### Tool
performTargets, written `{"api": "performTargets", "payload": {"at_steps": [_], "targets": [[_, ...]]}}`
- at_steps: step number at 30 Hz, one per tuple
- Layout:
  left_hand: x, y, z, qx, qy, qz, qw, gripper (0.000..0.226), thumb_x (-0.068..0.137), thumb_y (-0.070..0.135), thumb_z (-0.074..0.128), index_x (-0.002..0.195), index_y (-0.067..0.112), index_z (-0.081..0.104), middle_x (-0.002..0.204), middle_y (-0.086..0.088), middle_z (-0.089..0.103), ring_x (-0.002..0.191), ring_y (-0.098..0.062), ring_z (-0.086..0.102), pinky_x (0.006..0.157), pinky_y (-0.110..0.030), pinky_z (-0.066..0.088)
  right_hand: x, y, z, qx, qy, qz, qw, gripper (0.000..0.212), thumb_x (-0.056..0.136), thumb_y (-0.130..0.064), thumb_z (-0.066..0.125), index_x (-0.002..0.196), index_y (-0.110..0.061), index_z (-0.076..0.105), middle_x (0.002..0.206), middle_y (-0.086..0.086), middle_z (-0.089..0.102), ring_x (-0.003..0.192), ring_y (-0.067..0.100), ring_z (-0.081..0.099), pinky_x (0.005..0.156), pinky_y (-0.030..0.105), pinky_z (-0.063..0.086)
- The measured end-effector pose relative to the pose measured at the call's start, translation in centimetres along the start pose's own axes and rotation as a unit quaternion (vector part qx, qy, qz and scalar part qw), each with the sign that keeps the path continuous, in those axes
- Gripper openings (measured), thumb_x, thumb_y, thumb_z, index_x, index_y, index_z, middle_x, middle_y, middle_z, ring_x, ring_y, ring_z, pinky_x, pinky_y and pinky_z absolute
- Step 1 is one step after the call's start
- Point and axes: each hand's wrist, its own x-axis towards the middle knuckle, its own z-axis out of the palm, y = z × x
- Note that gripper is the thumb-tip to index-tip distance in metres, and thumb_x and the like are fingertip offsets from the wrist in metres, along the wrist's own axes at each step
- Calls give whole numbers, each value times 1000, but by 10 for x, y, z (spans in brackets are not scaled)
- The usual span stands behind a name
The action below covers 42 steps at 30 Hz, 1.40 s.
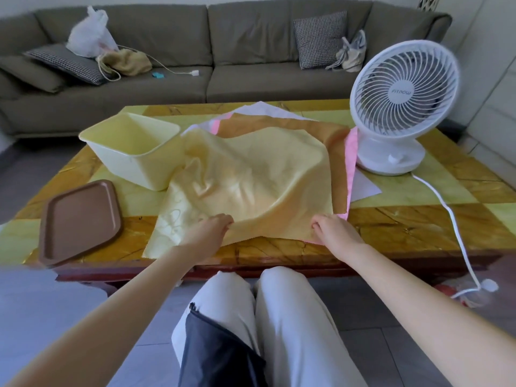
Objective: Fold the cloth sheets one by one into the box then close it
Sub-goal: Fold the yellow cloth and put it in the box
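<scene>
A pale yellow cloth sheet (pixel 251 174) lies rumpled on top of a stack of sheets in the middle of the table. Under it show a brown sheet (pixel 301 127), a pink sheet (pixel 351 152) and a white one (pixel 265 108). My left hand (pixel 208 230) grips the yellow sheet's near edge, and my right hand (pixel 333 229) pinches the same edge further right. The cream plastic box (pixel 111 152) stands open and tilted at the left, touching the yellow sheet. Its brown lid (pixel 79 219) lies flat near the table's front left corner.
A white desk fan (pixel 402 104) stands at the table's right, its cord (pixel 458 233) trailing off the front right edge to the floor. A grey sofa (pixel 251 51) with cushions and bags runs behind the table. My knees (pixel 259 303) are just below the table's front edge.
</scene>
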Motion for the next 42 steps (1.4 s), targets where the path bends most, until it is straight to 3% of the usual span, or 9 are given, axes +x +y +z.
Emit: {"api": "performTargets", "payload": {"at_steps": [4, 9, 14, 20, 24, 29, 36, 40, 42], "targets": [[-4, 8, -14, 3, 113, -4, 994, 28, 101, 16, 32, 113, 17, 57, 108, -3, 65, 95, -31, 58, 74, -32, 38, -14, -4, -14, 16, 24, -12, 1000, 28, 99, -29, 43, 122, -14, 51, 125, 2, 58, 99, 19, 61, 74, 27, 47], [-13, 37, -26, 1, 167, 40, 985, 26, 100, 19, 35, 112, 15, 59, 105, -3, 68, 92, -28, 61, 75, -29, 29, -28, -72, -5, 53, 1, -65, 996, 88, 88, -55, 51, 150, -7, 10, 156, 12, 18, 143, 25, 24, 114, 38, 31], [-29, 48, -37, -5, 195, 56, 979, 24, 100, 18, 37, 110, 14, 58, 104, -2, 67, 89, -27, 60, 76, -28, 28, -13, -107, 0, 87, 145, -1, 986, 62, 94, -24, 51, 144, -4, 20, 153, 14, 20, 140, 26, 27, 110, 35, 36], [-51, 38, -43, -21, 207, 42, 977, 25, 100, 16, 36, 107, 14, 60, 102, -1, 65, 90, -26, 58, 81, -32, 36, -23, -69, -17, 97, 157, 23, 983, 38, 93, 3, 44, 128, -10, 48, 127, 7, 56, 111, 24, 56, 85, 30, 48], [-57, 31, -30, 12, 179, 13, 984, 29, 101, 13, 33, 114, 14, 59, 111, -1, 61, 97, -26, 56, 87, -31, 35, -48, -36, -30, 31, 151, 25, 988, 41, 91, 6, 43, 127, -13, 51, 113, 8, 65, 92, 24, 62, 66, 25, 41], [-71, 46, -6, 42, 81, 10, 996, 26, 100, 11, 31, 114, 13, 52, 102, -7, 66, 91, -29, 57, 75, -30, 29, -97, -11, -33, -38, 101, 38, 993, 41, 89, 8, 38, 123, -14, 40, 79, 3, 54, 57, 18, 45, 50, 26, 30], [-86, 64, -2, 16, 3, 30, 999, 23, 100, 19, 34, 102, 8, 54, 87, -11, 58, 84, -32, 58, 70, -35, 41, -140, 24, -28, -48, 2, 23, 999, 24, 98, -9, 34, 120, -18, 38, 90, 4, 57, 68, 24, 56, 49, 29, 33], [-86, 66, -15, -3, -73, 24, 997, 25, 97, 27, 43, 88, 6, 55, 76, -4, 50, 77, -25, 48, 63, -29, 34, -139, 33, -42, -53, -53, 27, 997, 36, 95, -2, 33, 128, -17, 34, 115, 7, 58, 78, 20, 58, 51, 26, 38], [-82, 65, -23, -13, -114, 21, 993, 23, 95, 30, 47, 83, 11, 52, 70, 2, 44, 76, -21, 45, 61, -27, 32, -129, 35, -54, -53, -55, 31, 997, 33, 96, -2, 34, 128, -12, 39, 110, 1, 59, 81, 17, 58, 52, 25, 37]]}}
